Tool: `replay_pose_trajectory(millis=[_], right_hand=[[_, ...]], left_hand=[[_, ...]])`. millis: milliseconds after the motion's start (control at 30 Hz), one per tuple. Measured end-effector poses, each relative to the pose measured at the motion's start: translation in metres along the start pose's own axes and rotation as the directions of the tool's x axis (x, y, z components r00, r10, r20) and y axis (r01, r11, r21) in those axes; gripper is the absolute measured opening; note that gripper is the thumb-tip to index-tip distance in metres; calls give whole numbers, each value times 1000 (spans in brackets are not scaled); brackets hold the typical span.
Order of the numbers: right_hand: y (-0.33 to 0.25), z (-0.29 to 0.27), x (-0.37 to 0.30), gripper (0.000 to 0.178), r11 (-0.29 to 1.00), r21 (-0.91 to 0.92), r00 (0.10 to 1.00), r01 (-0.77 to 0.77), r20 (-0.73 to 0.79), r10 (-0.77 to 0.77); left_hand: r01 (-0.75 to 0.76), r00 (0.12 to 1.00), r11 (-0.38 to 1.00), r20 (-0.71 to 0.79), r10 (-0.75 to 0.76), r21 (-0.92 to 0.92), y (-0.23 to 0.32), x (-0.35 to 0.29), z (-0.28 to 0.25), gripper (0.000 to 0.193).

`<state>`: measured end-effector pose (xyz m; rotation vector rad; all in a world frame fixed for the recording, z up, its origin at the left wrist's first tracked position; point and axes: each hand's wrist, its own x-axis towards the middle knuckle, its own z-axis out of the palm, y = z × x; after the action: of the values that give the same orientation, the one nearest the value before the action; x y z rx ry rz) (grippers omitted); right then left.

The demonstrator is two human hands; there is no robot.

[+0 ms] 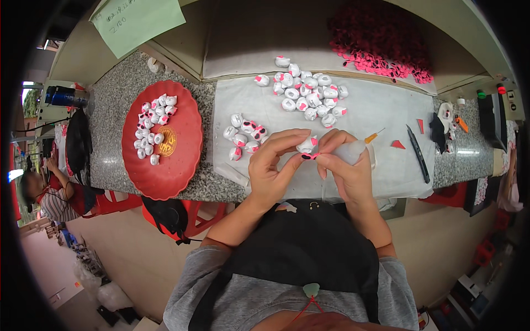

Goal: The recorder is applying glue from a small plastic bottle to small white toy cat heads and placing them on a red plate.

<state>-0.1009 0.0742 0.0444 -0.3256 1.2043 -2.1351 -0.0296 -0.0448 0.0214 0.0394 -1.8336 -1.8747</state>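
Observation:
Over the white sheet, my left hand pinches a small white toy head with a pink patch between thumb and finger. Just below the head, a small pink-and-black glasses-shaped piece is at the fingertips of my right hand. That hand also keeps a translucent squeeze bottle with a yellow needle tip tucked in its curled fingers, the tip aimed up and right. Left of my hands sits a small group of white heads, some wearing pink-and-black pieces. A larger pile of white heads lies farther back.
A red scalloped plate with several heads stands at left. Many pink pieces are heaped at the back right. A black craft knife and red scraps lie at right. Another person sits at far left.

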Motion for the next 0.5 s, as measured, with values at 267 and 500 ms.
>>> replay_pose_trajectory(millis=[267,500], right_hand=[[8,-3,-4,13,999,-26,999,44,-30,-44],[-2,-3,-6,29,954,-262,988,145,89,-126]], left_hand=[[66,997,994,37,-63,-90,6,-1,-1,26],[216,976,885,106,-189,-413,10,-1,-2,26]])
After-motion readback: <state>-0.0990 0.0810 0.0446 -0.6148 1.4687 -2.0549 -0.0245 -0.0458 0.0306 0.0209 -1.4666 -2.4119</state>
